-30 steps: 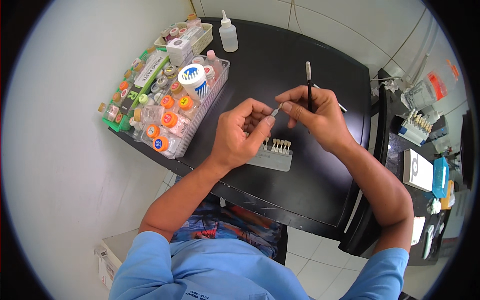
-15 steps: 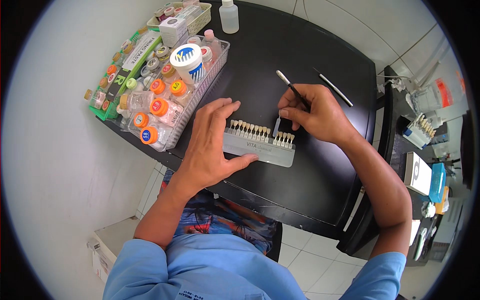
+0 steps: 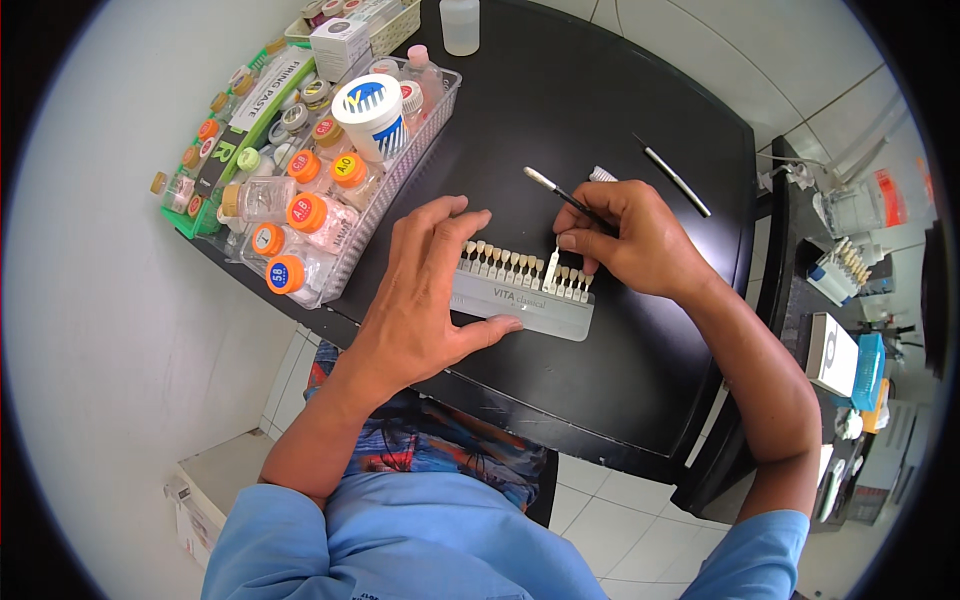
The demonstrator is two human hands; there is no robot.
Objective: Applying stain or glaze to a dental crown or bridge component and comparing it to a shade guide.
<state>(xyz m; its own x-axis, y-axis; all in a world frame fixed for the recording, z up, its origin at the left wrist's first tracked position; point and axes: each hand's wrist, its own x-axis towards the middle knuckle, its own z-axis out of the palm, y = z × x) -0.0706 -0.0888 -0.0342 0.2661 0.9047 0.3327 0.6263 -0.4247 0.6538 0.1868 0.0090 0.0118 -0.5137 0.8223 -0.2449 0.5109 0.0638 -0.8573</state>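
A tooth shade guide (image 3: 540,315) lies on the black table, a row of tooth-coloured tabs standing along its far edge. Around its left end is my left hand (image 3: 425,290), thumb on the near part and fingers curved along the far side, bracing it. Between thumb and fingertips, my right hand (image 3: 635,235) pinches the top of one shade tab (image 3: 552,270), which stands higher than its neighbours in the row. The same hand also holds a slim dark-handled brush (image 3: 545,182), its pale end pointing up and left. The other end of the brush is hidden by the hand.
At left, a plastic basket (image 3: 375,215) is full of jars and bottles. Behind it stand a white bottle (image 3: 460,28) and a second basket (image 3: 398,30). A thin metal-handled tool (image 3: 678,182) lies right of my hand. A dark side counter (image 3: 790,300) carries several items.
My right hand has moved slightly down, and the pinched tab now shows a bright white face instead of a greyish one. The brush's pale end has swung left and lower. My left hand keeps its hold.
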